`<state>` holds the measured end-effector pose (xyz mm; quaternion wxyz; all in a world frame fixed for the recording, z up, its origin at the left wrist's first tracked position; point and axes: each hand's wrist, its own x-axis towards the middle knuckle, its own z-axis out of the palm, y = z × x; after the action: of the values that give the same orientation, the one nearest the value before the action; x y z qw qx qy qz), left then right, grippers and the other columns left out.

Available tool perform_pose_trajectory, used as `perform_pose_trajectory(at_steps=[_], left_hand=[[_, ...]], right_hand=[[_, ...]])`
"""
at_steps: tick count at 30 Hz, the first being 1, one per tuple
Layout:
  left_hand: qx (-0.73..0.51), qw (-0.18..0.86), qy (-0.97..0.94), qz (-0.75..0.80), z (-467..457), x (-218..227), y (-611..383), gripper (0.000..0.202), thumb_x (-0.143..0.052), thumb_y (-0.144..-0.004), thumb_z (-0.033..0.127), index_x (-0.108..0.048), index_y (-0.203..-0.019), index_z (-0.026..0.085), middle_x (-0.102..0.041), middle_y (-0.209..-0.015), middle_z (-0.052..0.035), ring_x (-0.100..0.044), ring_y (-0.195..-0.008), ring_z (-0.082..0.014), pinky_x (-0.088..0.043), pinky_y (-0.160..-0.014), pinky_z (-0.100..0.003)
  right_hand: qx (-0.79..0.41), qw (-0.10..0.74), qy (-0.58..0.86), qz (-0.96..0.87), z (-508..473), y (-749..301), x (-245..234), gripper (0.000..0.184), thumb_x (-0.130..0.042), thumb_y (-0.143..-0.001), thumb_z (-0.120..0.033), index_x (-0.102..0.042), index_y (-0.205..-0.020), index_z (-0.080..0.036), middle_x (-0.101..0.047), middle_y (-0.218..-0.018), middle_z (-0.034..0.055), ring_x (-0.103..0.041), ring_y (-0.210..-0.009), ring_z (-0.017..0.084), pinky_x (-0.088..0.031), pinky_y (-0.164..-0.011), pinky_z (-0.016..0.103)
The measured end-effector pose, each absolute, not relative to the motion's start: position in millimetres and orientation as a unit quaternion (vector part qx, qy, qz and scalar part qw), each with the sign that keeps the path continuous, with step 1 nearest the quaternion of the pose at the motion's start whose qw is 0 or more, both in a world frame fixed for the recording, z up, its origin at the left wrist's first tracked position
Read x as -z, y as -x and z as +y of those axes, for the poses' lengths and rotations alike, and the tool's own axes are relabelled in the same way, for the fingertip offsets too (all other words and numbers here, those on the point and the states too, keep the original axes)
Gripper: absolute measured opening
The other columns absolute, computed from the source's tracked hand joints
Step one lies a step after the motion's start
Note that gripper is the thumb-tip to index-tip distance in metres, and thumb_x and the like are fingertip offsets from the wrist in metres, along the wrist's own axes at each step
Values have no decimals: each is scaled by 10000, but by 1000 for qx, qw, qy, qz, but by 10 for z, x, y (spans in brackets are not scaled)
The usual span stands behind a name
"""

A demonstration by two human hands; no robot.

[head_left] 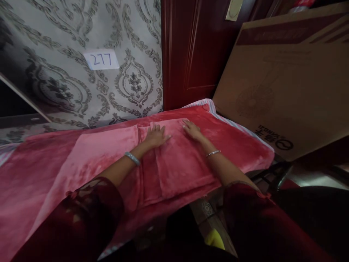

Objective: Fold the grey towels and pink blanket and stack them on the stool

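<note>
A pink plush blanket (180, 163), partly folded into layered panels, lies over a red plush cover (234, 134). My left hand (156, 136) rests flat with fingers spread on the folded panel, close to its left fold. Near the panel's far right corner, my right hand (192, 130) lies with its fingers stretched out on the cloth. Neither hand grips anything. Further left, another pink panel (109, 145) is spread out, its edge running beside a narrow gap from the right-hand fold.
A large cardboard box (286, 80) leans at the right, next to a dark red door (188, 47). Patterned wallpaper (133, 83) carries a paper label reading 277 (101, 59). A striped cloth edge (242, 131) borders the cover. Something yellow (215, 239) shows below.
</note>
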<state>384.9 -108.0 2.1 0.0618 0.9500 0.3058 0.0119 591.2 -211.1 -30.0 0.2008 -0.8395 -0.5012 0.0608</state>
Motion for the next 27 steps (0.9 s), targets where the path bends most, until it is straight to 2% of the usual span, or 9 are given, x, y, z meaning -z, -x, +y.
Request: perform_pose_trajectory(at_steps=[3, 8, 12, 18, 24, 27], left_hand=[[-7, 65, -971, 228, -1626, 86, -3528, 864, -420, -955, 680, -313, -1606, 123, -281, -1678, -220, -196, -1565, -411, -164, -1250, -547], [10, 75, -987, 145, -2276, 481, -3074, 966, -500, -894, 728, -296, -1616, 120, -177, -1701, -240, -119, -1576, -435, -105, -1254, -599], [3, 76, -986, 151, -2380, 622, -2993, 949, -484, -915, 708, -284, -1621, 105, -118, -1705, -254, -58, -1582, -435, -56, -1251, -633], [13, 91, -984, 156, -2350, 525, -3023, 963, -505, -912, 709, -290, -1618, 91, -145, -1695, -266, -63, -1578, -443, -66, -1255, -623], [15, 97, -984, 146, -2476, 425, -2784, 759, -475, -985, 582, -363, -1592, 141, -260, -1674, -240, -203, -1569, -391, -200, -1245, -594], [-48, 48, -988, 138, -2648, 498, -2531, 663, -521, -997, 479, -391, -1581, 193, -274, -1682, -204, -183, -1581, -356, -185, -1256, -593]], right_hand=[[-57, 181, 812, -552, -2537, -5708, 372, 596, -353, -1068, -433, -351, -1625, -220, -352, -1669, 86, -304, -1542, 277, -289, -1235, 489], [-27, 108, 829, -548, -3251, -5215, 657, 623, -379, -1048, -554, -329, -1627, -327, -262, -1706, 76, -230, -1560, 360, -267, -1193, 645], [13, 71, 841, -536, -3421, -4998, 784, 617, -362, -1055, -550, -331, -1627, -322, -239, -1714, 72, -199, -1570, 351, -212, -1218, 632], [37, 71, 840, -536, -3379, -4992, 814, 603, -336, -1060, -541, -332, -1625, -330, -266, -1706, 71, -238, -1558, 338, -231, -1211, 626], [30, 77, 841, -534, -3378, -5015, 848, 610, -315, -1058, -565, -347, -1619, -329, -275, -1703, 76, -245, -1554, 342, -238, -1203, 629], [33, 81, 839, -537, -3369, -5034, 875, 614, -316, -1056, -564, -341, -1622, -326, -276, -1703, 80, -249, -1551, 347, -239, -1201, 632]])
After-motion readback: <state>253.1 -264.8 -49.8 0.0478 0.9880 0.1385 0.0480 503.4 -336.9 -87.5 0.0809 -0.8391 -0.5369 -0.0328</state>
